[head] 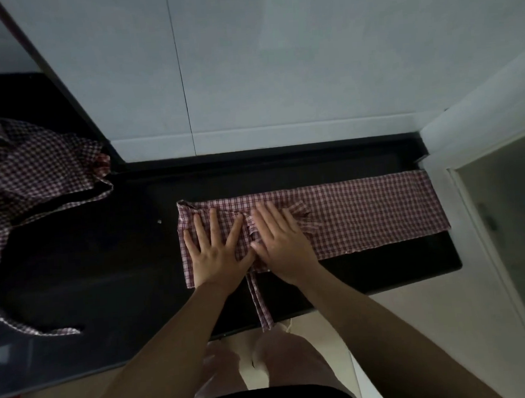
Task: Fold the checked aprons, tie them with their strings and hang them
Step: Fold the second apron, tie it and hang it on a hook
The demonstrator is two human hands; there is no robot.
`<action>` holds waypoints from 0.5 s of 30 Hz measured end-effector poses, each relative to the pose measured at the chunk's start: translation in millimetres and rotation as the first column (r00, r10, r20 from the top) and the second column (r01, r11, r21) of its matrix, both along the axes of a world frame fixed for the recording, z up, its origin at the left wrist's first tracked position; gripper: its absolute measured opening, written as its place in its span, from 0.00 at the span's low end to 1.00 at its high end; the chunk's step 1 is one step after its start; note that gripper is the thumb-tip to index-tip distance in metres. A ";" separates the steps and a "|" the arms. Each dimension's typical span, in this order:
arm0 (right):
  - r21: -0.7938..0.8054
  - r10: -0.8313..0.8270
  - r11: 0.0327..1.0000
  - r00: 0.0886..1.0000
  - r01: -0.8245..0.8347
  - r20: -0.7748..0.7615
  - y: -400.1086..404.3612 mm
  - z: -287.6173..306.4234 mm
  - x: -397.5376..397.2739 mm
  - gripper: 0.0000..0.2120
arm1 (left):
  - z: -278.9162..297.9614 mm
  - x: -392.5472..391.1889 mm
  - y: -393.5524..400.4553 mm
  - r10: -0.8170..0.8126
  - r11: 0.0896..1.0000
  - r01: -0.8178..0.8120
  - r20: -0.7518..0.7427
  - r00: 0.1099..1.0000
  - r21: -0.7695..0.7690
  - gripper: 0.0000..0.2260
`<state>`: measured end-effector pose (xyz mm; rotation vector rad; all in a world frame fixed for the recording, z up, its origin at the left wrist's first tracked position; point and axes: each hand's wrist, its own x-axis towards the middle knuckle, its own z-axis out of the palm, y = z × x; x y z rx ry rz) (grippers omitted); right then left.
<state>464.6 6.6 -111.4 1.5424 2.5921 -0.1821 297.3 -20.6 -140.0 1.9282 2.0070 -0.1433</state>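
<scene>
A red-and-white checked apron point(364, 213) lies folded into a long narrow strip on the black counter point(103, 256). My left hand point(216, 251) presses flat on the strip's left end, fingers spread. Beside it, my right hand point(281, 244) lies flat on the cloth, fingers straight, partly over bunched strings point(306, 219). One string point(260, 301) runs from under my hands and hangs over the counter's front edge. A second checked apron point(26, 171) lies crumpled at the far left, its string point(31, 328) trailing toward the front edge.
A pale tiled wall point(277, 73) rises behind the counter. At the right the counter ends against a white frame with a glass panel point(511, 228). My legs and the light floor point(326, 334) show below the front edge.
</scene>
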 end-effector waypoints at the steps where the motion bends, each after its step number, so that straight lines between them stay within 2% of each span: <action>1: -0.026 -0.092 0.995 0.995 0.093 0.049 1.2 -5.3 9.4 0.31 | -0.3 0.4 0.6 0.003 1.000 -0.003 0.012 1.000 0.003 0.36; 3: -0.043 -0.177 0.982 0.974 0.184 0.141 -1.0 -14.5 35.1 0.31 | 0.3 -0.5 -0.1 -0.007 1.000 0.007 0.012 1.000 -0.008 0.36; 5: -0.024 -0.163 0.985 0.973 0.169 0.165 -4.2 -13.0 58.3 0.29 | 4.0 -1.9 -0.5 -0.030 0.999 0.030 -0.004 1.000 -0.033 0.36; 9: 0.063 -0.288 0.955 0.957 0.290 -0.033 5.0 7.9 83.9 0.22 | 16.8 8.8 8.2 0.025 0.995 -0.024 0.009 1.000 -0.097 0.34; 12: 0.062 -0.371 0.922 0.918 0.382 -0.143 21.6 22.9 108.3 0.16 | 31.9 38.7 20.0 0.085 0.996 -0.084 0.029 0.996 -0.019 0.32; 15: 0.016 -0.477 0.873 0.860 0.488 -0.180 33.0 30.2 146.1 0.11 | 39.5 81.9 32.1 -0.003 0.998 -0.004 0.102 0.995 0.063 0.31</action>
